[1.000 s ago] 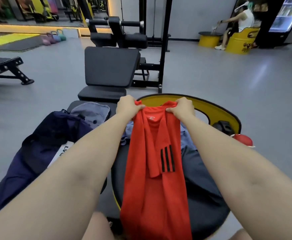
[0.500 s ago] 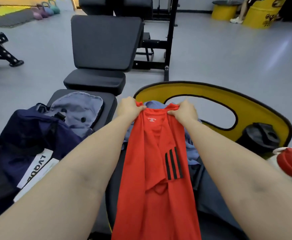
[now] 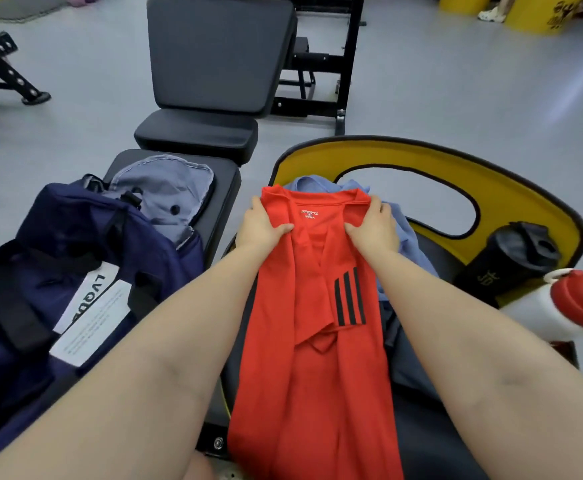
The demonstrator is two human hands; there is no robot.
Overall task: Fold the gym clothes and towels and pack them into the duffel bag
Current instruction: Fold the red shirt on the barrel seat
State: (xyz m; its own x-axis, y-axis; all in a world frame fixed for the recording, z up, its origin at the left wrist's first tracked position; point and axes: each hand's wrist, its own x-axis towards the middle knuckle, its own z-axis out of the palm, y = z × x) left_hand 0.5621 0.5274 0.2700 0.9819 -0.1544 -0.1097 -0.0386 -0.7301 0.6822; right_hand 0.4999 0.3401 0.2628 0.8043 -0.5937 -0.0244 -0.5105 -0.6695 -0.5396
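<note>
- Red shirt (image 3: 314,341): thin, smooth cloth, folded long & narrow, lying down the middle of the round black seat (image 3: 432,427). Neck end is far from the person, w/ small white print inside the collar. One sleeve is folded in on top, w/ 3 black stripes.
- Left hand (image 3: 262,227): fingers curled, pinching the shirt at the left side of the collar.
- Right hand (image 3: 373,227): fingers curled, pinching the shirt at the right side of the collar. Both hands sit near each other, cloth bunched between them.
- Blue cloth (image 3: 400,220): soft, crumpled, under the shirt's top end, sticking out on the right.
- Dark cloth (image 3: 411,362): lies flat on the seat beside the shirt, right side.
- Yellow seat back (image 3: 421,157): curved, hard, black trim, w/ a long rounded hole in it.
- Duffel bag (image 3: 61,258): dark blue, soft & saggy, open at top, black straps, white paper tags. It sits left of the shirt on a black padded table (image 3: 224,181). Gray lining shows at its mouth.
- Black bottle (image 3: 511,258): round, hard, flip lid, on the seat's right edge.
- White bottle (image 3: 539,317) w/ a red cap, just beside the black one.
</note>
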